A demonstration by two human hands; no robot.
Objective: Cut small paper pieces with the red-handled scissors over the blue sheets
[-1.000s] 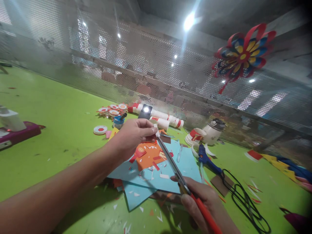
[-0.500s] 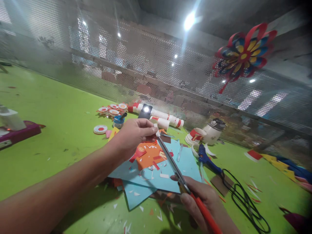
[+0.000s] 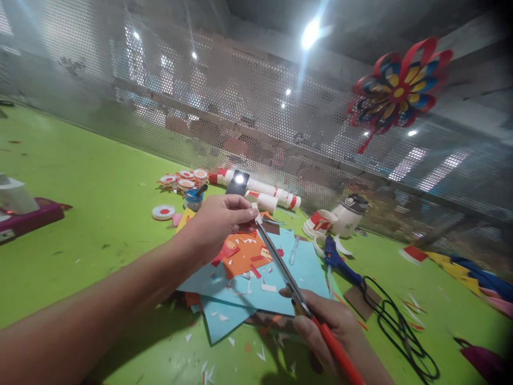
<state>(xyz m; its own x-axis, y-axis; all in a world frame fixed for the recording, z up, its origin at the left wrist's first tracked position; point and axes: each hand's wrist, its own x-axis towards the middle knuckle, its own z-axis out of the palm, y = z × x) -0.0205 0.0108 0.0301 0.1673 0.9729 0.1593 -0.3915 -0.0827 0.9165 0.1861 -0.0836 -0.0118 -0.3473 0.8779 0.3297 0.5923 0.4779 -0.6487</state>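
Note:
My left hand (image 3: 224, 222) pinches a small white piece of paper (image 3: 258, 216) between thumb and fingers. My right hand (image 3: 332, 326) grips red-handled scissors (image 3: 286, 274) whose long blades point up and left. The blade tips meet the white paper just beside my left fingertips; the blades look nearly closed. Beneath both hands lie light blue paper sheets (image 3: 272, 302), with an orange sheet (image 3: 246, 256) on top, strewn with small white and red scraps.
On the right lie a blue glue gun (image 3: 340, 266) with a black cord, a paper cup (image 3: 319, 222) and a white jar (image 3: 350, 215). Behind my left hand are a blue glue pot (image 3: 194, 199), decorated discs (image 3: 185, 184) and white-red paper tubes (image 3: 260, 200). A purple power strip (image 3: 36, 215) lies left.
The whole view has shifted very slightly. Both hands, the scissors and the white paper keep nearly the same positions.

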